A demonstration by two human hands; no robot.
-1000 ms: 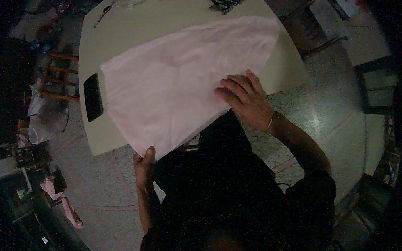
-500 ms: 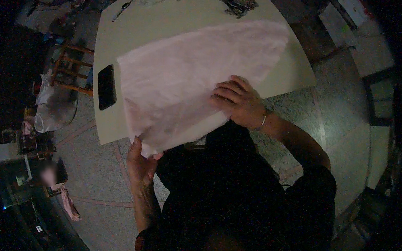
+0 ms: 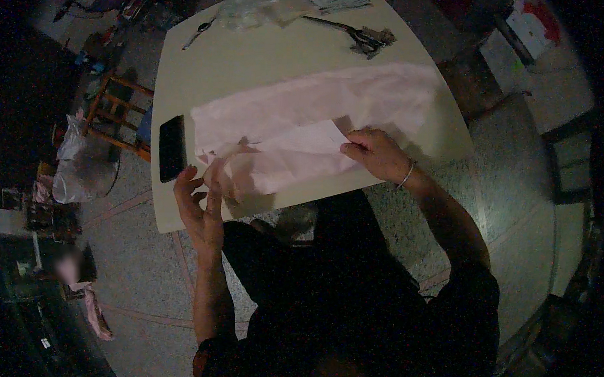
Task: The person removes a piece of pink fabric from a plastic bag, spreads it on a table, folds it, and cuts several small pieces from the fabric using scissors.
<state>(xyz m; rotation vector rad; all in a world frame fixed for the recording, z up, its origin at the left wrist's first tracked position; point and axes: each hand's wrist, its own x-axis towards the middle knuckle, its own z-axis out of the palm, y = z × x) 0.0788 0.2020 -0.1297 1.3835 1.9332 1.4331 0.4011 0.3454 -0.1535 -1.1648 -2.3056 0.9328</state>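
Observation:
A pale pink cloth (image 3: 266, 106) lies across the table, its near part turned up and back over itself in a loose fold. My right hand (image 3: 379, 156) is closed in a pinch on the right end of that lighter folded flap (image 3: 300, 139). By the cloth's near left corner is my left hand (image 3: 203, 208), its fingers curved and spread apart. The fingertips are close to the creased edge; whether they touch it is hard to tell in the dim light. A black phone-like slab (image 3: 171, 148) lies left of the cloth.
The cream table (image 3: 277, 60) carries dark scissors (image 3: 353, 35) beside a crumpled scrap, a small dark-handled tool (image 3: 197, 35) and clear plastic (image 3: 256, 10) at its far side. A wooden stool-like frame (image 3: 116, 115) and a whitish bag (image 3: 75, 173) stand left on the floor.
The cloth's near edge has been folded away from me. My right hand has gone from lying on the cloth to pinching the flap; my left hand has let go of the corner and opened.

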